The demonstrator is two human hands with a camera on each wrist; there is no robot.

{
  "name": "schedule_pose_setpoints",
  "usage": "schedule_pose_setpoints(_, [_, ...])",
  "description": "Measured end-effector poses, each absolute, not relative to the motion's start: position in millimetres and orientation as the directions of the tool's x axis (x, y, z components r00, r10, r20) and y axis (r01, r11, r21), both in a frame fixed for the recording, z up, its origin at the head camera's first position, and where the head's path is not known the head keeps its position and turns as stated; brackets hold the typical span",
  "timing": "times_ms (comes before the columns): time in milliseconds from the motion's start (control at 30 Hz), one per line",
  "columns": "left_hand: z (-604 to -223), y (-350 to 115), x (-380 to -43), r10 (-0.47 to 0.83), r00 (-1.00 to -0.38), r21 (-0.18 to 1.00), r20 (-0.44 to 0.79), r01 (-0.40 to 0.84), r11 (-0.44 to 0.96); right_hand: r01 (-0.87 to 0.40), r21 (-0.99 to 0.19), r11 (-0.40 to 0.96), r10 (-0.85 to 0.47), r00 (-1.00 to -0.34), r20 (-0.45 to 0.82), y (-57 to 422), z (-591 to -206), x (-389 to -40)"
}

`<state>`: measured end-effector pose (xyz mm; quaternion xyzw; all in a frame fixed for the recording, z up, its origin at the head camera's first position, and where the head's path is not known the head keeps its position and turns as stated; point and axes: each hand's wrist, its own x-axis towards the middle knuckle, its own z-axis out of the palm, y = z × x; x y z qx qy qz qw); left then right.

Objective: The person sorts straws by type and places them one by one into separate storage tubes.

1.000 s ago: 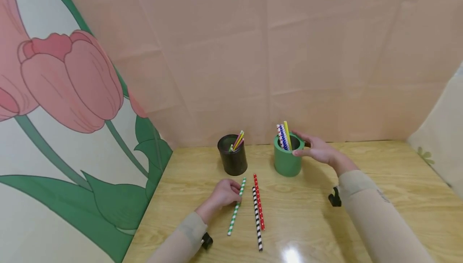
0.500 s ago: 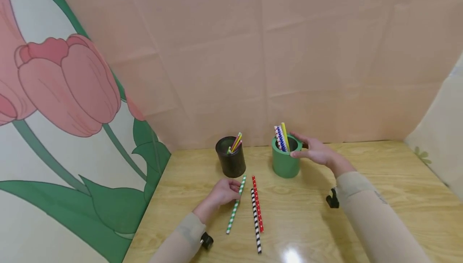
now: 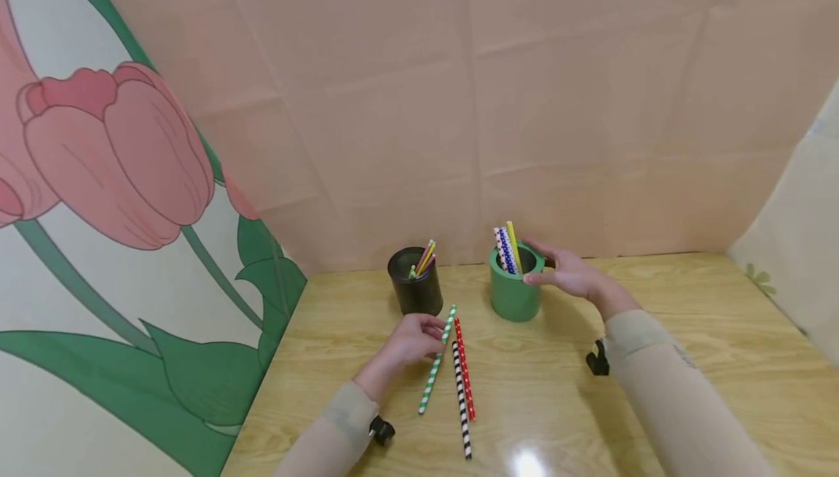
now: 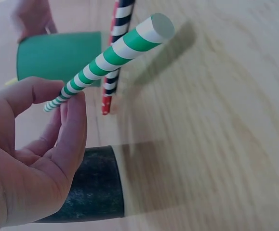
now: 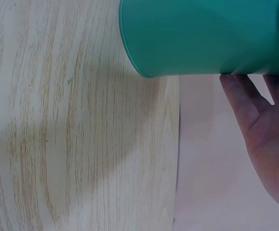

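My left hand (image 3: pixel 410 338) pinches a green-and-white striped paper straw (image 3: pixel 430 381) between thumb and fingers. In the left wrist view, the straw (image 4: pixel 114 56) is lifted off the table, one end towards the camera. My right hand (image 3: pixel 569 273) holds the green cup (image 3: pixel 515 299) near its rim, thumb at the front and fingers on the far side. White spotted straws (image 3: pixel 503 250) and a yellow straw (image 3: pixel 514 245) stand in that cup. Beneath the left hand's work lie a black-and-white striped straw (image 3: pixel 462 404) and a red dotted straw (image 3: pixel 465 369), side by side.
A black cup (image 3: pixel 416 293) with several thin pink, yellow and green sticks (image 3: pixel 425 258) stands left of the green cup. Behind the wooden table (image 3: pixel 537 397) hangs a pinkish cloth (image 3: pixel 367 98). A tulip-patterned panel (image 3: pixel 105 149) borders the left side.
My left hand has raised the green striped straw and shifted it slightly right, closer to the red one. The right hand keeps its hold on the green cup. The head view has shifted a little.
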<state>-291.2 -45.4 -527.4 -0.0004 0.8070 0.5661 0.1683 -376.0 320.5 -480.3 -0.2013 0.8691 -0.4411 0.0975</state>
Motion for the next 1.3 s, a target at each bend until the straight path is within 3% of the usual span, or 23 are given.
schedule_pose_setpoints(400, [-515.0, -37.2, -296.0, 0.282, -0.945, 0.957, -0.164, -0.084, 0.277, -0.262, -0.813, 0.52, -0.434, -0.901, 0.013, 319.0, -482.7, -377.6])
schedule_pose_setpoints(1300, [-490.9, 0.7, -309.9, 0.284, -0.957, 0.996, -0.055, -0.035, 0.078, -0.314, -0.782, 0.539, -0.441, -0.896, 0.056, 323.4, -481.2, -388.8])
